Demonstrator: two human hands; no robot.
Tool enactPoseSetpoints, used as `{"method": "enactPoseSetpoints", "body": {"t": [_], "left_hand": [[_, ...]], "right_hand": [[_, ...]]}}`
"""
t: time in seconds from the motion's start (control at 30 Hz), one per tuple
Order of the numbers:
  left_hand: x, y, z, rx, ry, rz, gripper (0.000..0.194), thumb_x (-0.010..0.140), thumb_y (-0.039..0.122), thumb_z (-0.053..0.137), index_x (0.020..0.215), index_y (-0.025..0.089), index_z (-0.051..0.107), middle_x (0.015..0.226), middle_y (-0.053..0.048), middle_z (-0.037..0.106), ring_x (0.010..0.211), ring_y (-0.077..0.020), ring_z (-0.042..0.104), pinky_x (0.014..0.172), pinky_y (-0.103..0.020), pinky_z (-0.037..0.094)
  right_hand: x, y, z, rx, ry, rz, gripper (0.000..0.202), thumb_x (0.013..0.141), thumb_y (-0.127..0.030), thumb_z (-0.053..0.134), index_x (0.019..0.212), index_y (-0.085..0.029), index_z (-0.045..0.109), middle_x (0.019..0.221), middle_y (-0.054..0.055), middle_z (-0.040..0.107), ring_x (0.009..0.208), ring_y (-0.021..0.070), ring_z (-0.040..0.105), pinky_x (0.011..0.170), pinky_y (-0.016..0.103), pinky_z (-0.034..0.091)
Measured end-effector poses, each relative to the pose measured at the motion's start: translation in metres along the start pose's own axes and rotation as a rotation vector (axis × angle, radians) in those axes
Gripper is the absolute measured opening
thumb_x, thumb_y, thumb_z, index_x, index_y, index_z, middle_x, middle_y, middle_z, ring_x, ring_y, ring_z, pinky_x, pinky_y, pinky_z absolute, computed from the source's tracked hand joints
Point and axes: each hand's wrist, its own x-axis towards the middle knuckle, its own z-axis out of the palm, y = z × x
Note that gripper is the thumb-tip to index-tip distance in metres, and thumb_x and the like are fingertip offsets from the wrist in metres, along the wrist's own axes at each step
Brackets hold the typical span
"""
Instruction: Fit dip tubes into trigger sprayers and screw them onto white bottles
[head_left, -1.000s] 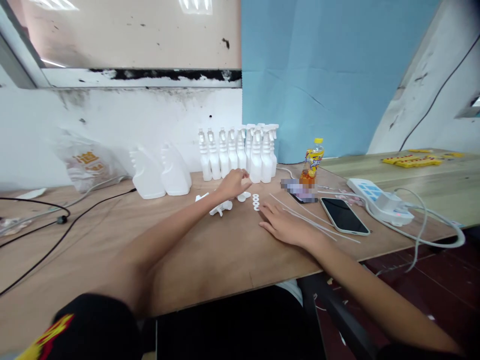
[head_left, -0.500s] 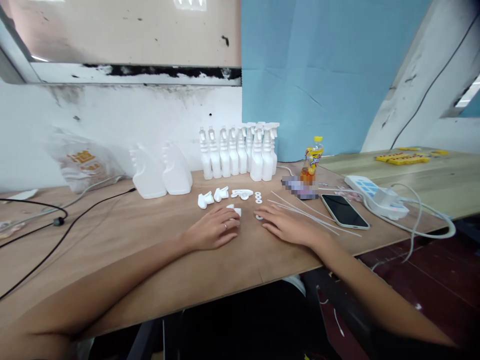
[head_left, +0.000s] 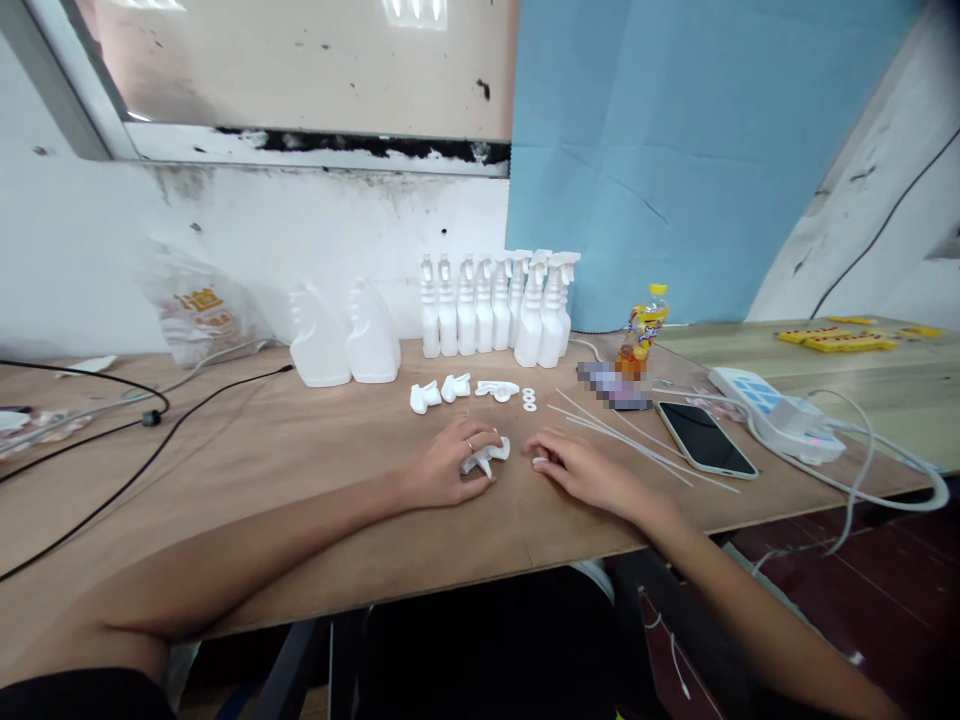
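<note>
My left hand [head_left: 452, 465] is closed round a white spray trigger head [head_left: 495, 452], low over the wooden table [head_left: 360, 560]. To its right, my right hand [head_left: 577, 468] pinches a small white washer [head_left: 538, 460] between thumb and fingertips. Just beyond the hands lie more white trigger heads: one at the left [head_left: 425, 397], one beside it [head_left: 455, 386] and a flatter one [head_left: 497, 390] on its side. A short column of white washers [head_left: 529, 400] lies next to the flatter one. Several thin white tubes [head_left: 630, 435] are spread beyond my right hand.
White spray bottles [head_left: 466, 315] stand by the wall, with two wide bottles [head_left: 375, 335] to their left. At the right are a drink bottle [head_left: 645, 325], a phone [head_left: 705, 438] and a power strip [head_left: 750, 395] with cables. A plastic bag [head_left: 199, 310] sits at the left.
My left hand has picked up the trigger head and turned it. My right fingers have curled onto the washer and taken it. The camera view has shifted slightly left.
</note>
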Motion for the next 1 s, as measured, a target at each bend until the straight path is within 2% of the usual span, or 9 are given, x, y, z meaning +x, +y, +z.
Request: {"method": "enactPoseSetpoints", "body": {"t": [0.13,0.27,0.33,0.4,0.57,0.7,0.77,0.83,1.0], "left_hand": [[0.002,0.006,-0.002,-0.19,0.033,-0.111,0.006,0.089,0.027,0.062,0.089,0.021,0.059,0.116,-0.007,0.067,0.108,-0.0193,0.064,0.097,-0.038,0.051],[0.003,0.011,-0.003,-0.513,0.012,-0.25,0.014,0.089,0.03,0.064,0.083,0.019,0.058,0.107,-0.006,0.067,0.097,-0.0163,0.065,0.091,-0.034,0.053],[0.003,0.011,-0.001,-0.61,-0.014,-0.271,0.016,0.088,0.032,0.067,0.087,0.019,0.058,0.106,-0.006,0.067,0.098,-0.0169,0.065,0.091,-0.034,0.053],[0.002,0.009,0.001,-0.648,-0.029,-0.287,0.02,0.088,0.034,0.068,0.094,0.019,0.056,0.104,-0.005,0.067,0.097,-0.0177,0.065,0.088,-0.034,0.053],[0.0,0.001,0.004,-0.641,-0.024,-0.325,0.031,0.089,0.035,0.066,0.108,0.021,0.047,0.101,-0.004,0.065,0.091,-0.0175,0.065,0.076,-0.03,0.052],[0.0,0.003,0.001,-0.549,-0.045,-0.277,0.027,0.092,0.036,0.061,0.111,0.021,0.048,0.104,-0.004,0.065,0.086,-0.0155,0.063,0.072,-0.026,0.049],[0.0,0.007,-0.001,-0.459,-0.057,-0.255,0.023,0.094,0.036,0.057,0.109,0.02,0.052,0.101,-0.003,0.065,0.081,-0.0143,0.061,0.07,-0.026,0.048],[0.001,0.01,-0.003,-0.372,-0.065,-0.214,0.022,0.094,0.037,0.056,0.108,0.02,0.054,0.1,-0.003,0.066,0.08,-0.0146,0.061,0.073,-0.027,0.048],[-0.001,0.01,0.001,-0.208,-0.061,-0.133,0.031,0.089,0.04,0.066,0.112,0.02,0.059,0.101,-0.003,0.069,0.089,-0.0175,0.064,0.081,-0.028,0.049]], "right_hand": [[-0.001,-0.004,0.002,-0.018,0.121,-0.019,0.016,0.098,-0.022,0.054,0.09,-0.02,0.068,0.09,0.006,0.07,0.085,0.0219,0.066,0.08,0.036,0.052],[-0.004,-0.015,0.003,0.038,0.429,-0.157,0.023,0.101,-0.023,0.05,0.108,-0.023,0.072,0.112,0.007,0.073,0.105,0.0215,0.068,0.097,0.038,0.052],[-0.006,-0.019,0.003,0.029,0.522,-0.227,0.029,0.102,-0.02,0.046,0.119,-0.025,0.07,0.125,0.007,0.069,0.117,0.021,0.065,0.105,0.039,0.049],[-0.007,-0.019,0.005,-0.008,0.481,-0.292,0.035,0.102,-0.018,0.045,0.127,-0.027,0.067,0.132,0.006,0.066,0.121,0.0208,0.063,0.107,0.04,0.049],[-0.006,-0.015,0.01,-0.093,0.113,-0.277,0.048,0.099,-0.029,0.058,0.146,-0.032,0.05,0.131,0.007,0.067,0.114,0.0239,0.066,0.098,0.041,0.055],[-0.007,-0.018,0.01,-0.059,0.112,-0.216,0.046,0.1,-0.026,0.053,0.145,-0.03,0.046,0.137,0.007,0.063,0.119,0.0242,0.063,0.101,0.041,0.051],[-0.008,-0.02,0.009,-0.037,0.118,-0.17,0.04,0.099,-0.025,0.054,0.139,-0.027,0.049,0.131,0.008,0.065,0.114,0.0241,0.065,0.097,0.039,0.053],[-0.008,-0.019,0.009,-0.029,0.112,-0.152,0.036,0.097,-0.026,0.058,0.133,-0.026,0.052,0.124,0.007,0.067,0.108,0.0237,0.067,0.093,0.037,0.054],[-0.004,-0.013,0.011,-0.022,0.069,-0.199,0.042,0.094,-0.023,0.064,0.134,-0.027,0.053,0.125,0.006,0.065,0.113,0.0223,0.063,0.098,0.036,0.05]]}}
